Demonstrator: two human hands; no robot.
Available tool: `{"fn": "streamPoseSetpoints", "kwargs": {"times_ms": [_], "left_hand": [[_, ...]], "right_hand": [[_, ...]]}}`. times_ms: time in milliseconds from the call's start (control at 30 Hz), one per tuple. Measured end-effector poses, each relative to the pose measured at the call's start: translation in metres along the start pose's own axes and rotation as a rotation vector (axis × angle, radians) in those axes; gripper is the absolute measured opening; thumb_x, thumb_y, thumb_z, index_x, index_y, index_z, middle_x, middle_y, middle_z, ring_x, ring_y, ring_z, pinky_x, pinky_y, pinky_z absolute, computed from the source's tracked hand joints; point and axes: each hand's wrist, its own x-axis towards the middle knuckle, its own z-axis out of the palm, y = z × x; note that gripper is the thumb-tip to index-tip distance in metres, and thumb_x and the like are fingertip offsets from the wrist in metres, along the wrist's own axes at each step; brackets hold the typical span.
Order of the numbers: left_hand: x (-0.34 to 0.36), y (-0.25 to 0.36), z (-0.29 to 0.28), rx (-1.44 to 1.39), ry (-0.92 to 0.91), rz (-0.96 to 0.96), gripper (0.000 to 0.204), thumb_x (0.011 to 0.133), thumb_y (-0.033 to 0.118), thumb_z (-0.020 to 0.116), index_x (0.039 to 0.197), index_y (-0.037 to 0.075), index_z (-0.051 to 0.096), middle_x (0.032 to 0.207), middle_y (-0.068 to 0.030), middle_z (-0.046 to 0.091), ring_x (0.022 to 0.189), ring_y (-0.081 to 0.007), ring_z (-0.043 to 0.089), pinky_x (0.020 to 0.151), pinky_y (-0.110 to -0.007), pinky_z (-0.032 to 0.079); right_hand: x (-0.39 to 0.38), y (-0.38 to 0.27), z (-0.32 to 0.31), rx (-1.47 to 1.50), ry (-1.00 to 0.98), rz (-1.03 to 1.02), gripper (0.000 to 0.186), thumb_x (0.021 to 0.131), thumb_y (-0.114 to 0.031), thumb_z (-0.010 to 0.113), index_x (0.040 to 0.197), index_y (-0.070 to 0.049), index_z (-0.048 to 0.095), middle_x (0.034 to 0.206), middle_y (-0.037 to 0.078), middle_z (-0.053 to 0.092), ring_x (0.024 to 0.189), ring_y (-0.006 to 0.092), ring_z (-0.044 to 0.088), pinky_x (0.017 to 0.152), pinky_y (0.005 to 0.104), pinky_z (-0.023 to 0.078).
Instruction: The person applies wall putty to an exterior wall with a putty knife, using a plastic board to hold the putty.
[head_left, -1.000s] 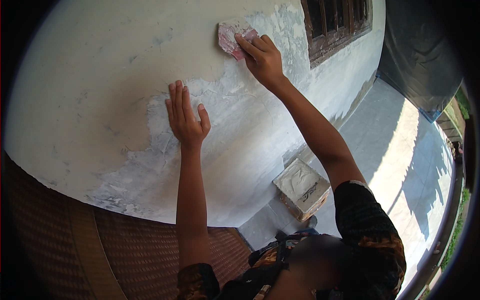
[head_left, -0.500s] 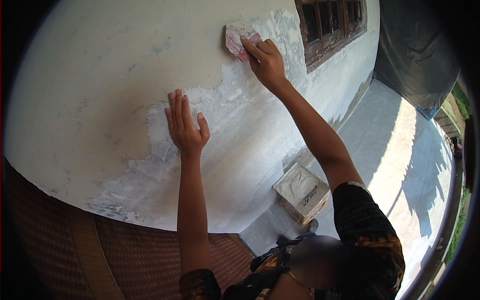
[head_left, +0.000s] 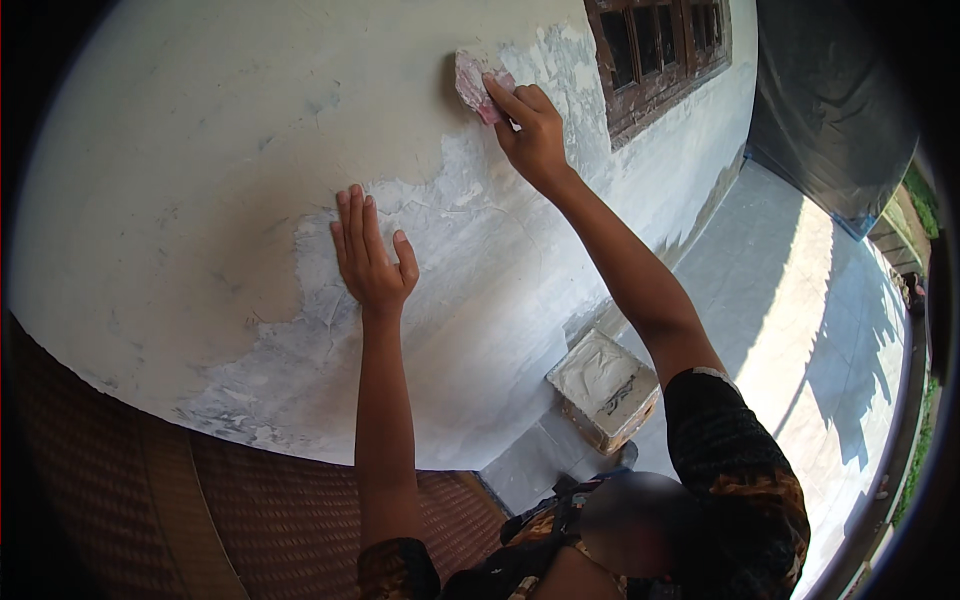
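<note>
My right hand [head_left: 532, 135] is closed on a pinkish, plaster-smeared putty scraper [head_left: 480, 84], with the index finger stretched along its face. The scraper lies against the wall [head_left: 200, 120], at the upper part of the view, left of the window. Lower and to the left, my left hand [head_left: 376, 262] rests against the wall, its fingers stretched out and the thumb apart, with nothing in it. Around both hands the wall carries a smooth cream coat. Below and right of that coat shows a patchy whitish-grey area [head_left: 350, 360] with ragged edges.
A box-like container [head_left: 603, 385] of white paste stands on the tiled floor [head_left: 740, 270] by the wall's foot. A brown wooden window [head_left: 660, 60] sits at the upper right, beside a dark hanging sheet [head_left: 835, 110]. Woven brown panelling [head_left: 290, 510] lies at the lower left.
The scraper has shifted very slightly right and turned a little edge-on, my right hand tilting with it. My left hand stays almost where it was on the wall.
</note>
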Motion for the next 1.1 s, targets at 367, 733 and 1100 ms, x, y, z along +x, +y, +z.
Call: {"fn": "streamPoseSetpoints", "kwargs": {"times_ms": [367,733,1100], "left_hand": [[0.002,0.001,-0.001,0.002,0.004,-0.005,0.049,0.091,0.017,0.048,0.136,-0.004,0.048,0.146,-0.0204,0.049,0.14,-0.0366,0.042,0.116,-0.05,0.028],[-0.002,0.001,0.002,-0.014,0.031,-0.015,0.048,0.091,0.017,0.048,0.134,-0.005,0.05,0.145,-0.0215,0.05,0.139,-0.0377,0.043,0.116,-0.05,0.028],[-0.002,0.0,0.003,-0.041,0.023,0.0,0.051,0.09,0.016,0.048,0.138,-0.003,0.045,0.147,-0.0225,0.047,0.14,-0.0417,0.041,0.113,-0.057,0.028]], "right_hand": [[-0.088,-0.032,-0.009,0.062,-0.169,0.026,0.062,0.066,0.011,0.071,0.125,-0.008,0.066,0.075,0.007,0.053,0.068,0.0231,0.05,0.062,0.0338,0.046],[-0.089,-0.024,0.007,-0.034,-0.254,-0.033,0.062,0.068,0.007,0.069,0.128,-0.008,0.064,0.083,0.007,0.057,0.082,0.0262,0.058,0.071,0.0374,0.054],[0.005,0.012,0.0,-0.077,-0.065,-0.056,0.059,0.07,0.008,0.07,0.126,-0.009,0.065,0.077,0.007,0.054,0.073,0.0253,0.051,0.066,0.0363,0.048]]}}
